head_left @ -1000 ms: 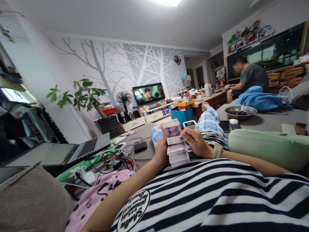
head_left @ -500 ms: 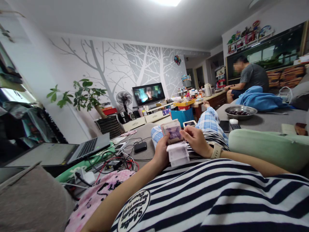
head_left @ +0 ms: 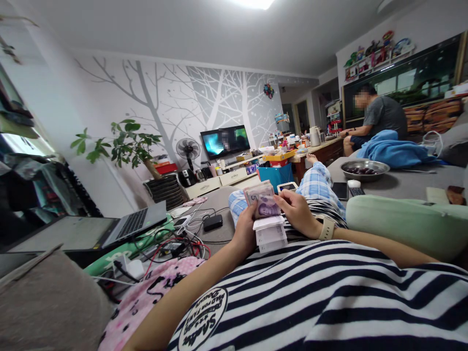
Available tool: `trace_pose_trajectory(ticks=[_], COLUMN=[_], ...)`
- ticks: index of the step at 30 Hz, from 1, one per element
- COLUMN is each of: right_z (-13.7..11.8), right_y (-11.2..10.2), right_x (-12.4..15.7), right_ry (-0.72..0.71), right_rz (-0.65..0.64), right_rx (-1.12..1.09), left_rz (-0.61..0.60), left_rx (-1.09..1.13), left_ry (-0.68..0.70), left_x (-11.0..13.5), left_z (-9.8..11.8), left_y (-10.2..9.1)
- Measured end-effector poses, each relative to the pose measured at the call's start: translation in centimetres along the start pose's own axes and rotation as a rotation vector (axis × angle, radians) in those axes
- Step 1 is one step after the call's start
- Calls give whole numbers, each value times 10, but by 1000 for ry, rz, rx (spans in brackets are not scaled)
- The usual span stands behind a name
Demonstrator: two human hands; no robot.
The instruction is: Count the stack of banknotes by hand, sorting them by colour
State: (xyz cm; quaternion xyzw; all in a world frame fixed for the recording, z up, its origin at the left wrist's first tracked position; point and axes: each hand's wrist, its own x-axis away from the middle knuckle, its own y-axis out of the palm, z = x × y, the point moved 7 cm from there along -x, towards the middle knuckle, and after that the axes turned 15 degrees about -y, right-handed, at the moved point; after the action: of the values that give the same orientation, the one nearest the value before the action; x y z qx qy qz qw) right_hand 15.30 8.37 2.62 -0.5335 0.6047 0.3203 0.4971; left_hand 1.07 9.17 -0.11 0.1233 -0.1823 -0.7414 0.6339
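Observation:
A stack of banknotes (head_left: 260, 194) sits in my left hand (head_left: 245, 225), the thumb across its near left side. One purple note on the front shows a printed portrait and is folded down toward me. My right hand (head_left: 300, 210), with a pale watch on the wrist, pinches the right edge of that purple banknote (head_left: 268, 208) between thumb and fingers. Below, the white, pale-printed ends of several notes (head_left: 270, 236) hang in a fan over my striped shirt. The lower fingers of my left hand are hidden behind the stack.
To the left lie a laptop (head_left: 135, 223), tangled cables (head_left: 190, 234) and a black box (head_left: 212, 223). A green cushion (head_left: 402, 224) is by my right forearm. Beyond it are a metal bowl (head_left: 383, 168) of dark fruit and a phone (head_left: 340, 191). Another person (head_left: 383, 114) sits at the far right.
The purple note on the front of the stack has been bent down toward me, showing its portrait and the note behind it. Both hands stay nearly in place.

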Motion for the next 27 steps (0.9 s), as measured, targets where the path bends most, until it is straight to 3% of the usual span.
trace_pose_trajectory(ticks=[4,12,27], right_z=[-9,-30,-30], right_y=[-2,-1,0], right_x=[0,-1,0], right_ry=[-70,-237,-233], right_rz=[3,-67,-97], right_rx=[-37,-136,-145], left_rz=[-11,41,-32], left_rx=[55,-33,59], left_ry=[-45,33,-57], left_x=[-4,9,-1], left_z=[-3,6,-4], left_y=[0,4,1])
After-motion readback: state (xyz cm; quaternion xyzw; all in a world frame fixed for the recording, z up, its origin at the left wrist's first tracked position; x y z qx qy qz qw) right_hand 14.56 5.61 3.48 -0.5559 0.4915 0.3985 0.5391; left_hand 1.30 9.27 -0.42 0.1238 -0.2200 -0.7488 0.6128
